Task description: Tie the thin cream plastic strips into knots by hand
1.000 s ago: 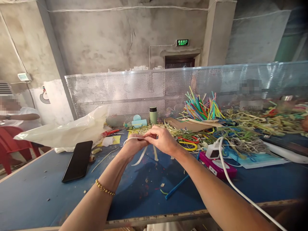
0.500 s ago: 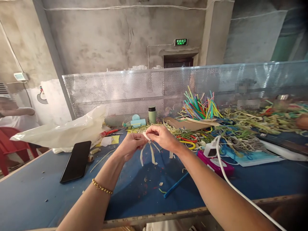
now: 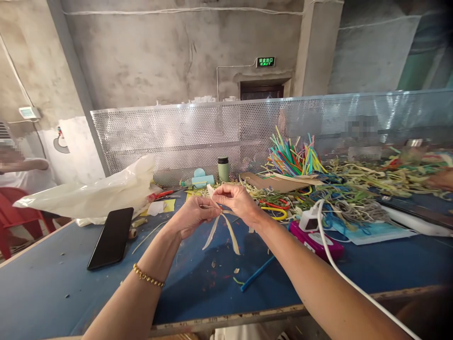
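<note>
Above the middle of the table, my left hand (image 3: 196,216) is closed in a pinch on pale, flat, husk-like strips (image 3: 231,235). My right hand (image 3: 236,202) meets it fingertip to fingertip and pinches the same strips. One pale end sticks up beside the right fingers, while loose ends hang down below both hands. How the strips are joined between the fingers is hidden. On the tabletop under the hands lie a blue stick (image 3: 257,274) and small pale scraps.
A black phone (image 3: 111,238) and plastic sheeting (image 3: 92,191) lie left. Behind are a green bottle (image 3: 223,170), red-handled scissors (image 3: 159,195) and colourful pipe cleaners (image 3: 295,156). To the right, a white cable (image 3: 329,250) runs past a magenta box (image 3: 329,243); dried strips (image 3: 382,177) pile beyond.
The upper strip end now points higher above my fingers. The hanging ends have swung and spread, one reaching lower. Both hands keep their pinch nearly in place.
</note>
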The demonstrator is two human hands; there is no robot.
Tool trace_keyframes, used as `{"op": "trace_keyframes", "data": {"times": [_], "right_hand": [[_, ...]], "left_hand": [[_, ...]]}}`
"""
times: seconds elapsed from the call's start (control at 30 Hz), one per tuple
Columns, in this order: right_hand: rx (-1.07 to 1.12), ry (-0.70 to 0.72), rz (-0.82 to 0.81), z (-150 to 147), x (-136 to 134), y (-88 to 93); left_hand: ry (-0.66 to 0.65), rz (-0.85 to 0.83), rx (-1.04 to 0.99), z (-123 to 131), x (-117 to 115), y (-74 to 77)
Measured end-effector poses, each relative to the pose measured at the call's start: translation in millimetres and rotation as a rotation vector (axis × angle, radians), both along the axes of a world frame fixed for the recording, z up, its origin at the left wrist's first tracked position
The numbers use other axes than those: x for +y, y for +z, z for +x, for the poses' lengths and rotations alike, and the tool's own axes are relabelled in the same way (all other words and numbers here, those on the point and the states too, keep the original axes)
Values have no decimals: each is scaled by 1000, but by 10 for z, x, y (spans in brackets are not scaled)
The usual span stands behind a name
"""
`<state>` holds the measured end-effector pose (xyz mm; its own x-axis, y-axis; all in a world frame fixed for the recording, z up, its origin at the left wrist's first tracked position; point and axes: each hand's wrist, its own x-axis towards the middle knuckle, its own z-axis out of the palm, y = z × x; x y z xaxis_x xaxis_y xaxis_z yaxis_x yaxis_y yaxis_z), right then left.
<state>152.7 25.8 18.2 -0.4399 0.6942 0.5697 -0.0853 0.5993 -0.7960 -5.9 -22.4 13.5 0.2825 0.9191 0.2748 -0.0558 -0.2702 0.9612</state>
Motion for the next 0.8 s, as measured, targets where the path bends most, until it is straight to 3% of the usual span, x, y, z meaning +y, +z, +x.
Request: {"op": "trace_keyframes", "data": {"times": [0.33,0.53,0.8], "right_hand": [[-43,-30,48,25,-56,36],[-162,-37,-67,73,-88,104],[-267,-152,164,105,-27,81]], "left_hand": [[-93,-47,-62,-10,18,-2],[6,-34,-168,-56,95,-22],[-19,-91,-202,-72,113,-26]]}}
